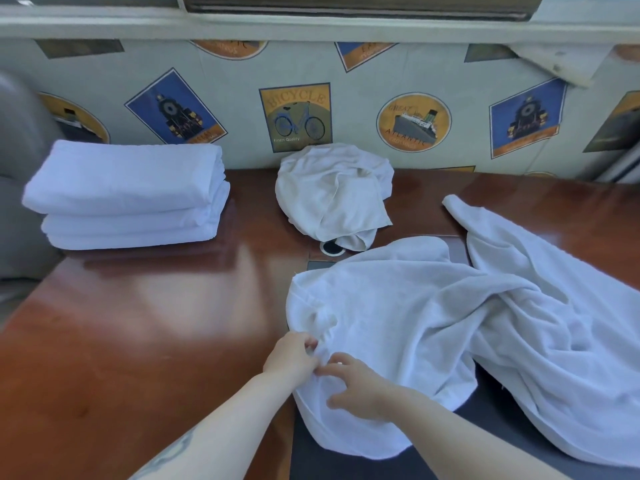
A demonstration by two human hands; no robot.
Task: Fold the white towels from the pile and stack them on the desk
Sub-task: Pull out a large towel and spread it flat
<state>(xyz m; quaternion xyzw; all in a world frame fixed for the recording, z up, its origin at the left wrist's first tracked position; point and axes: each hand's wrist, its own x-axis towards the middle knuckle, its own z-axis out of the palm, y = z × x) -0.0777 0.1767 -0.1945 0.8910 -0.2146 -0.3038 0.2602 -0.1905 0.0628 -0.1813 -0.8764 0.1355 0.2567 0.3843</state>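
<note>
A large white towel (450,313) lies crumpled over the right half of the reddish wooden desk (145,323). My left hand (292,358) pinches a bunched fold at the towel's near left edge. My right hand (360,386) rests on the same towel just beside it, fingers curled into the cloth. A stack of folded white towels (128,195) sits at the desk's far left. A smaller crumpled off-white towel (332,192) lies at the far middle, against the wall.
A wall with printed posters (298,116) backs the desk. A round cable hole (330,247) shows under the small towel. A dark mat (346,462) covers the desk's near right part. A grey chair back (17,140) stands at the far left.
</note>
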